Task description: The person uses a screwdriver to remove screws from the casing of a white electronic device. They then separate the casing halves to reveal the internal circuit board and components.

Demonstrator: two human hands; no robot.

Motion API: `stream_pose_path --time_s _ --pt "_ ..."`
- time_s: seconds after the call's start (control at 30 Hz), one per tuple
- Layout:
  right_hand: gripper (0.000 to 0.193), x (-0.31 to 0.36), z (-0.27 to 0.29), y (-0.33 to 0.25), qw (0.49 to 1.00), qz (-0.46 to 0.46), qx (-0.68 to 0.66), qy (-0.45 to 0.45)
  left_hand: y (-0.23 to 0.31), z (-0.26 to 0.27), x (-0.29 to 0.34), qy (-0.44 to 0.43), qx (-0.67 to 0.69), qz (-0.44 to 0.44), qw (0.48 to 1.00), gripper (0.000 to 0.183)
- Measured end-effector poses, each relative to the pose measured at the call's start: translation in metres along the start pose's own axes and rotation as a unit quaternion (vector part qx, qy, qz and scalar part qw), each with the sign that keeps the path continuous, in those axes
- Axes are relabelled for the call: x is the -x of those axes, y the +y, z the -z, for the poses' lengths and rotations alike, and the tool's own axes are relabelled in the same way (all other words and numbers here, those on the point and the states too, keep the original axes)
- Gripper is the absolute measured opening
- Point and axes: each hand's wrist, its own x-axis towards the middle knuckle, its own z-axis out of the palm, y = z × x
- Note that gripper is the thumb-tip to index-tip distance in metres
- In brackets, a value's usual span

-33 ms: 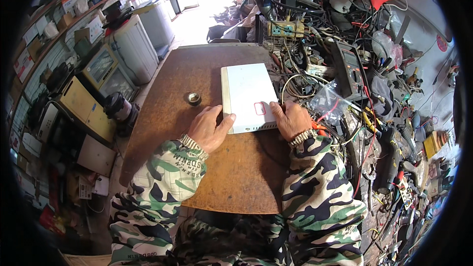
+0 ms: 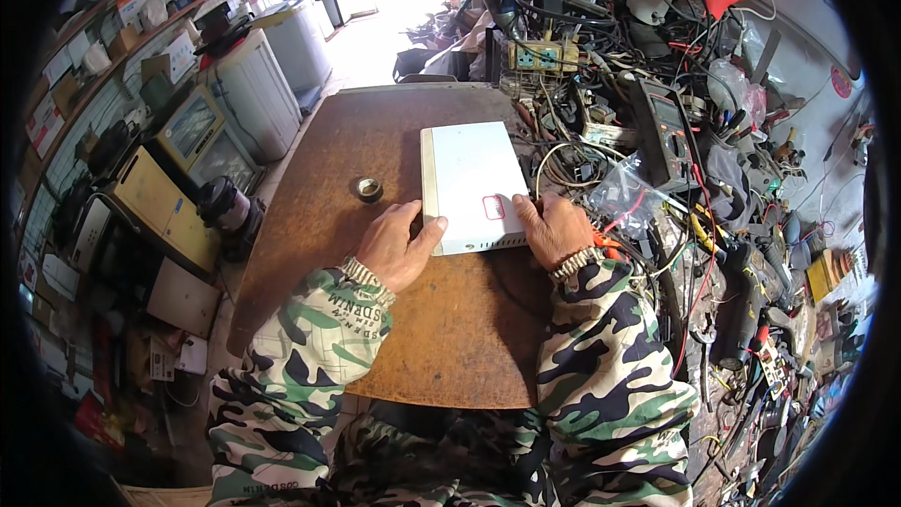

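Left hand (image 2: 392, 246) and right hand (image 2: 557, 230) hold the box (image 2: 472, 174) between them, at its sides, probably for steadiness; the round piece (image 2: 369, 190) lies ahead of the left hand, apart.

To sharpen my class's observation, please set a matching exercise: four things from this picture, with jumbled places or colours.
1. Flat box
2. Small round piece
3. Multimeter
4. Left hand

A. Amid clutter right of the tabletop
B. Touching the box's near left corner
C. White on top
D. On the tabletop, touched by neither hand

Pairs: 1-C, 2-D, 3-A, 4-B
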Motion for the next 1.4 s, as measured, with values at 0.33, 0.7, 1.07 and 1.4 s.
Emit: stream_pose_path --time_s 0.33,0.7,1.07,1.4 --pt "0.06 0.03 0.01 -0.032 0.985 0.024 -0.165 -0.048 -0.009 0.018 -0.019 -0.024 0.55 0.15 0.822 0.053" --pt "0.03 0.048 0.026 -0.058 0.959 0.1 -0.262 -0.03 -0.054 0.08 -0.015 0.037 0.718 0.107 0.687 0.047" --pt "0.024 0.041 0.011 -0.041 0.955 0.1 -0.277 -0.016 -0.059 0.08 -0.021 -0.062 0.791 0.047 0.607 0.05" --pt "0.024 0.044 0.011 -0.043 0.943 0.099 -0.316 -0.024 -0.065 0.072 -0.02 -0.055 0.797 0.041 0.6 0.035"
